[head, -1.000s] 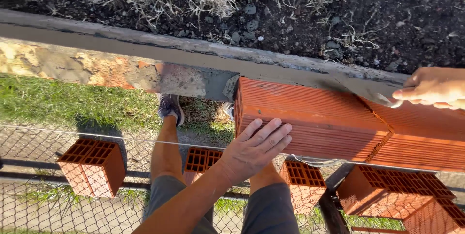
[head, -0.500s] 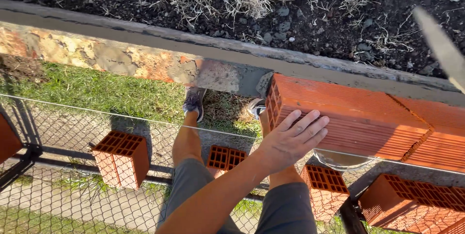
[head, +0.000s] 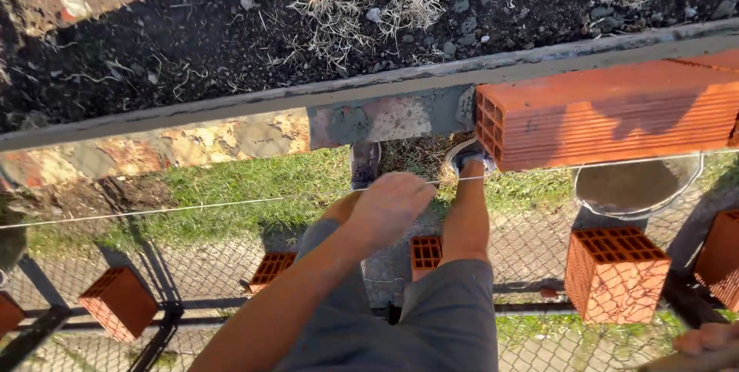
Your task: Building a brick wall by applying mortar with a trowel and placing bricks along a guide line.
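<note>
A long orange hollow brick lies on the grey concrete ledge at the right, with a patch of wet grey mortar just left of its open end. A thin white string line runs level in front of the ledge. My left hand is curled on this string, a little below and left of the brick's end. Only the fingers of my right hand show, at the bottom right corner, closed on a brownish handle; the rest of that tool is out of view.
A round bucket of grey mortar sits below the laid brick. Loose orange bricks stand on the ground at the right and left, with another between my legs. Wire mesh lies over grass. Dark soil is beyond the ledge.
My left hand left the side of the laid brick and dropped down-left onto the string line. My right hand went from the upper right to the bottom right corner. The view swung left.
</note>
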